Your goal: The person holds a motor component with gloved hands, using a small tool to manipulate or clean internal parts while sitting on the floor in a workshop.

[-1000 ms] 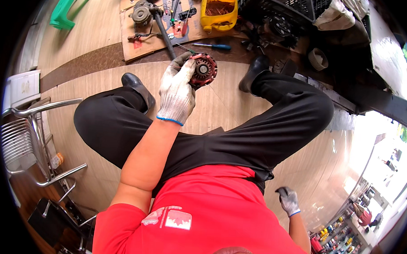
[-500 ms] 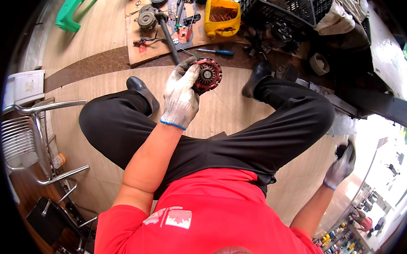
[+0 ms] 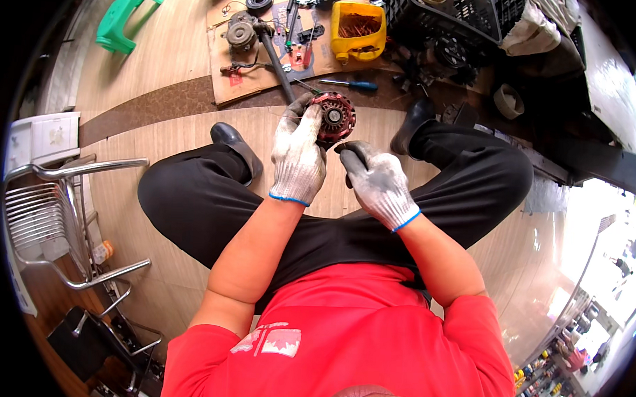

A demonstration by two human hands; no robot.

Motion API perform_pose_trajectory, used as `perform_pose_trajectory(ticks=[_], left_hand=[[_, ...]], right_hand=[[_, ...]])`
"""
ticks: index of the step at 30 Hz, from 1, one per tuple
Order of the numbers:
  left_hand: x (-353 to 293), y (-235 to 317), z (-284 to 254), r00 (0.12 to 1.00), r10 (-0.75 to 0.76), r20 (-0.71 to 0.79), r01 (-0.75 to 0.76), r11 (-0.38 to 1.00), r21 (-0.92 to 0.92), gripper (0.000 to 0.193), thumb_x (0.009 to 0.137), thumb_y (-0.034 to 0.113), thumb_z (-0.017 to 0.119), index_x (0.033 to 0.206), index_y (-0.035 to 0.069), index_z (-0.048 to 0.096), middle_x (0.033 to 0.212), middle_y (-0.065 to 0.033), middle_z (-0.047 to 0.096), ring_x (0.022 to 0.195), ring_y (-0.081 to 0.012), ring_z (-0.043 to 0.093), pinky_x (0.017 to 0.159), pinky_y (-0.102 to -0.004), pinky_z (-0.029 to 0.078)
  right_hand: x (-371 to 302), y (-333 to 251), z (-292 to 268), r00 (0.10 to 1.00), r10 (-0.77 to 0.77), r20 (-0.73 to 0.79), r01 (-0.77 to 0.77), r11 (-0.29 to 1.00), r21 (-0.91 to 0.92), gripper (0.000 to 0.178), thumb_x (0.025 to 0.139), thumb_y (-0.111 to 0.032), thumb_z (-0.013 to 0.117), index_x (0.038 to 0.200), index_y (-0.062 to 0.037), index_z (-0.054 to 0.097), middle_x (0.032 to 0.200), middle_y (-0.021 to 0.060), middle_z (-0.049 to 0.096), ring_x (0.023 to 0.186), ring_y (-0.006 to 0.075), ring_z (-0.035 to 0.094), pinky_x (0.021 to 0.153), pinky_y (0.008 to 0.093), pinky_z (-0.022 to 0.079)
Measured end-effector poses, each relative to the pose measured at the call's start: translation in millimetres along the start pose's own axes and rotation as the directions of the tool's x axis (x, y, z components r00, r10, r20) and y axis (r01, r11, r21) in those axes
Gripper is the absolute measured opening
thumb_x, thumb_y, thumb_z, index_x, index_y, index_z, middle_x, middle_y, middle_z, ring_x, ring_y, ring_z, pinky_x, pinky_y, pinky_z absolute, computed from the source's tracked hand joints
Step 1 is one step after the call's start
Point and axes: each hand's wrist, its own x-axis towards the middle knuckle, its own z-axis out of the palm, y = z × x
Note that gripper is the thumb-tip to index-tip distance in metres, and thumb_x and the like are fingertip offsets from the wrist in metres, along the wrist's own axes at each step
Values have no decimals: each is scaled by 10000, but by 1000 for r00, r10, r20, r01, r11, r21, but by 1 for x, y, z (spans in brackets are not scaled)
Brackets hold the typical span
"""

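In front of me, my left hand (image 3: 298, 147), in a white knit work glove with grey-coated fingers, is closed round a motor stator (image 3: 335, 116). The stator is a round, dark part with reddish copper windings and slots about a central hub; its face is turned up, and the glove covers its left edge. Just below and right of it, my right hand (image 3: 380, 174), gloved alike, is closed in a pinch at the end of a thin wire (image 3: 344, 144). Most of that wire is too fine to follow.
Ahead lies a cardboard sheet (image 3: 224, 83) with a motor unit (image 3: 241, 35), a metal tube (image 3: 277, 67) and small parts. A blue-handled screwdriver (image 3: 360, 84), a cut yellow jug (image 3: 357, 33) with copper scraps and a black crate (image 3: 443, 17) are nearby. A metal chair (image 3: 51, 217) stands left.
My right hand has swung in from far out on the right to beside the stator. My left hand keeps its hold on the stator; the view has shifted slightly.
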Motion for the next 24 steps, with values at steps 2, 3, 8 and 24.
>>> perform_pose_trajectory(ticks=[2,3,8,24], left_hand=[[-2,-2,-2,1000,20,-20,-20,1000,5,233,1029,98,555,1253,36,567,1207,-167,654,1072,-303,681,919,-480,590],[-2,-2,-2,1000,10,-23,-10,1000,-9,232,1026,93,555,1251,36,568,1205,-171,655,1069,-309,683,915,-486,592],[-1,5,3,990,-104,-93,95,990,-101,227,1014,69,549,1236,31,575,1194,-187,664,1054,-338,691,892,-509,602],[-6,4,6,994,-110,-21,112,986,123,236,1018,71,543,1250,32,563,1177,-159,661,1044,-296,689,871,-468,614]], right_hand=[[-1,4,5,991,-132,-21,127,980,-153,254,978,-184,571,1108,2,684,799,191,673,674,302,677,637,380,517],[0,7,8,982,-183,-48,168,960,-225,225,973,-197,583,1086,-35,690,870,206,685,768,372,681,669,416,527],[8,29,9,975,-217,-44,180,890,-419,224,974,-271,579,1019,-79,683,899,188,708,800,394,684,700,474,540],[-6,-13,-89,893,-357,-274,149,809,-568,219,957,-285,625,1013,-88,702,892,150,717,800,344,698,697,423,556]])
